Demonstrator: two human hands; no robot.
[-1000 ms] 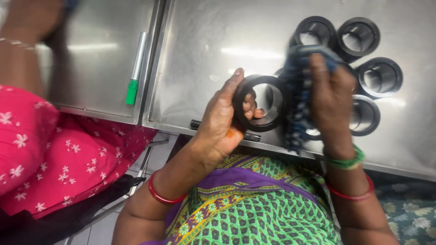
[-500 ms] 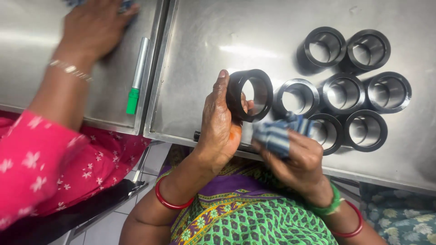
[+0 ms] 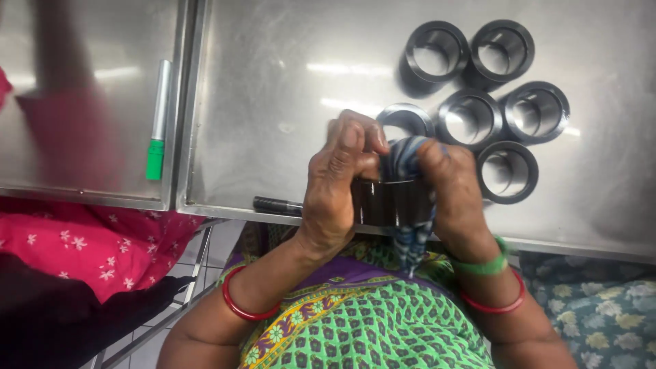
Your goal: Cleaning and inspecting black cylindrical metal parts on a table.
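My left hand (image 3: 338,181) grips a black ring-shaped sleeve (image 3: 389,202) by its side, just over the near edge of the steel table (image 3: 273,102). My right hand (image 3: 451,188) presses a blue striped cloth (image 3: 406,164) into the top of that sleeve, and the cloth's tail hangs down below it. Both hands are closed around the sleeve from either side. Several more black sleeves (image 3: 471,116) stand upright on the table just beyond my hands.
A black marker (image 3: 277,205) lies at the table's near edge beside my left hand. A green-capped marker (image 3: 158,123) lies on the neighbouring steel table (image 3: 89,96) at left. A person in pink floral clothing (image 3: 82,239) sits at left, their arm blurred over that table.
I have turned the sleeve from facing me to side-on and brought the cloth up from below into its top. The neighbour's arm has shifted over the left table.
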